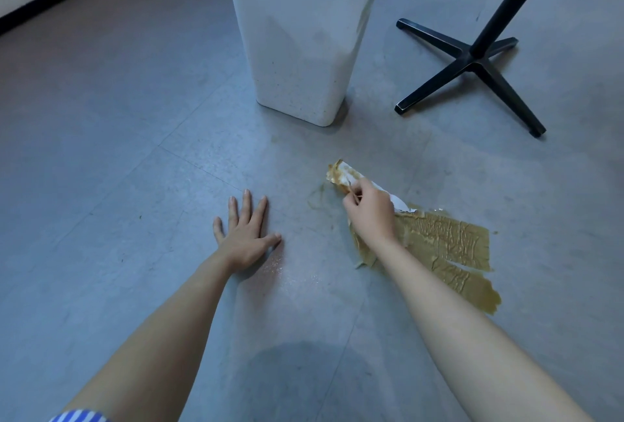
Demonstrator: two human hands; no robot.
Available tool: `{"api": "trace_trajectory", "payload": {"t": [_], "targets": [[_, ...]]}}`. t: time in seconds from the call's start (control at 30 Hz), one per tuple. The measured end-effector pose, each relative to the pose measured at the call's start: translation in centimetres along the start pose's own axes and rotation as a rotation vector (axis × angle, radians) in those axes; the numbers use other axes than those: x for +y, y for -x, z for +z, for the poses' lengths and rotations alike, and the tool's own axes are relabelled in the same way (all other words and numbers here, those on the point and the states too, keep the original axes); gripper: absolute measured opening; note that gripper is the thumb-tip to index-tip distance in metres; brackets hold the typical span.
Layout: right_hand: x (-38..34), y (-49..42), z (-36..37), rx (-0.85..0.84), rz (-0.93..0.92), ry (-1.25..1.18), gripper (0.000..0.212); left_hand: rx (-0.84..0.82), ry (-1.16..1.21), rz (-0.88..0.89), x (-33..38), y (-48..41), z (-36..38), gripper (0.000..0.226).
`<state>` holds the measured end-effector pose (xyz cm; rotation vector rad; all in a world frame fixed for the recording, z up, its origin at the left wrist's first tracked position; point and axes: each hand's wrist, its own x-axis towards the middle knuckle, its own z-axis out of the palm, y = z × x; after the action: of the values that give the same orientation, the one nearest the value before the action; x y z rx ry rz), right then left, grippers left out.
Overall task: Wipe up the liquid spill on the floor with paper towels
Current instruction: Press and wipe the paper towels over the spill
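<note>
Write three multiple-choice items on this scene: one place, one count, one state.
1. Where does the bin stand? A. left of the table base B. right of it C. on it
2. How many feet has the table base? A. three B. four C. five
3. What is the right hand doing? A. lying flat B. pinching the towel C. gripping the bin
Key: 1 A, it is leftward in view; 2 B, a cross of four bars shows; 3 B, its fingertips close on the towel's stained end.
</note>
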<state>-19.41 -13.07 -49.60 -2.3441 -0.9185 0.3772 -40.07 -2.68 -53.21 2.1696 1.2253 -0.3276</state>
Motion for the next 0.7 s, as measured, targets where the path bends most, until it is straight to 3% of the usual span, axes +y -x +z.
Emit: {"api": "trace_trajectory", "payload": {"t": [0.13, 0.33, 0.37, 0.47, 0.6, 0.7], "targets": [[0.9, -0.1, -2.2, 0.091, 0.223, -0.451, 0.008, 0.0, -0.002, -0.004, 0.0, 0.0, 0.0, 0.08], [2.7, 1.4, -4.1, 0.167, 0.551, -0.869, 0.012, 0.006, -0.014, -0.015, 0.1, 0.1, -0.1, 0.08], [3.4, 2.0, -4.5, 0.155, 0.592, -0.806, 0.012, 0.006, -0.02, -0.016, 0.2, 0.1, -0.1, 0.08], [5.6, 4.0, -5.1, 0.111, 0.599, -0.236, 0.022, 0.008, -0.04, -0.023, 0.2, 0.1, -0.1, 0.08], [7.1, 5.5, -5.8, 0.172, 0.197, 0.185, 0.049, 0.009, -0.075, -0.032, 0.3, 0.1, 0.1, 0.082], [7.6, 5.2, -5.4, -0.008, -0.064, 0.407, 0.062, 0.007, -0.09, -0.03, 0.4, 0.0, 0.1, 0.083]]}}
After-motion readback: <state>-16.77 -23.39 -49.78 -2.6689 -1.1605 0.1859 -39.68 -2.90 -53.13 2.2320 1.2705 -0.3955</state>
